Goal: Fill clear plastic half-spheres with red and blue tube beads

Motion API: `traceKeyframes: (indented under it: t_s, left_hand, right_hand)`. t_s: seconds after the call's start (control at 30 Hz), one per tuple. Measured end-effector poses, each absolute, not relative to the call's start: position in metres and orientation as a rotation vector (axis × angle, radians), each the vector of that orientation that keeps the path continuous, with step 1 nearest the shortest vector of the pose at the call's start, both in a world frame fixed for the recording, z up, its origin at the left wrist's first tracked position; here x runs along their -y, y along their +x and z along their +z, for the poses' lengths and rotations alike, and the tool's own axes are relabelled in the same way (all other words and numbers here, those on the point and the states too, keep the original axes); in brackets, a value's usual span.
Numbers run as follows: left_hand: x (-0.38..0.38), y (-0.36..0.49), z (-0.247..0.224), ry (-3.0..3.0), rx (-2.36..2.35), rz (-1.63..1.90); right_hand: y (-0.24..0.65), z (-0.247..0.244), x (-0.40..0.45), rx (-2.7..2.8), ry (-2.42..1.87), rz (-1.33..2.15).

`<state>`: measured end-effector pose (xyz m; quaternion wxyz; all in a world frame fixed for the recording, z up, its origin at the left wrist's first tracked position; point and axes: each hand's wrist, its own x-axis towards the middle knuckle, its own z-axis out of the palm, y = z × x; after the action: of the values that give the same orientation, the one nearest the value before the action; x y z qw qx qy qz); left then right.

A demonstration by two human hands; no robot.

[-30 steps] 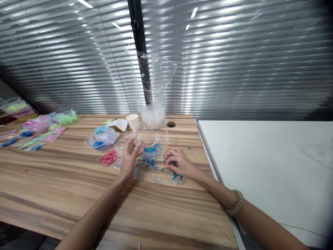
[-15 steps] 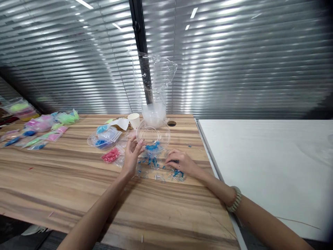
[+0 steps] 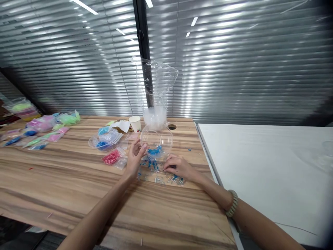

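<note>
A clear round plastic bowl [image 3: 168, 140] is tilted up on the table, its open side towards me, with short blue tube-like pieces [image 3: 155, 150] gathered at its lower edge. My left hand [image 3: 135, 156] grips its left rim between thumb and fingers. In front of the bowl, more blue and clear pieces [image 3: 151, 164] lie scattered. My right hand [image 3: 179, 166] is just above them with thumb and fingertips pressed together; whatever they hold is too small to make out. Further blue and clear pieces [image 3: 177, 179] lie below the right hand.
Left of the bowl are a bag of red pieces [image 3: 111, 157], a clear lid [image 3: 91, 141] with blue bags, and a paper cup [image 3: 135, 123]. Stacked clear bowls [image 3: 155, 117] in a bag stand behind. Coloured bags [image 3: 43, 122] lie far left; a white table [image 3: 260, 166] adjoins on the right.
My right hand has shifted slightly left, its fingertips closer together over the loose pieces. The left hand still grips the bowl. The whole view has tilted up a little.
</note>
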<state>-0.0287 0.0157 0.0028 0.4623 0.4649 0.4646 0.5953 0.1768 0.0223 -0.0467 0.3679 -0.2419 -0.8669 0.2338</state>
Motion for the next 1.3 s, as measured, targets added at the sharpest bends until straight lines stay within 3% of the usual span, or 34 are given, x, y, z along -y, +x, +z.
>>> traceKeyframes:
  t_s: [0.97, 1.3]
  left_hand:
    - [-0.016, -0.03, 0.0, 1.182, -1.127, 1.421]
    - [-0.013, -0.029, 0.001, 1.168, -1.117, 1.404]
  right_hand:
    - [0.181, -0.041, -0.012, 2.339, -0.672, 0.21]
    - [0.185, -0.008, 0.02, 1.94, -0.636, 0.043]
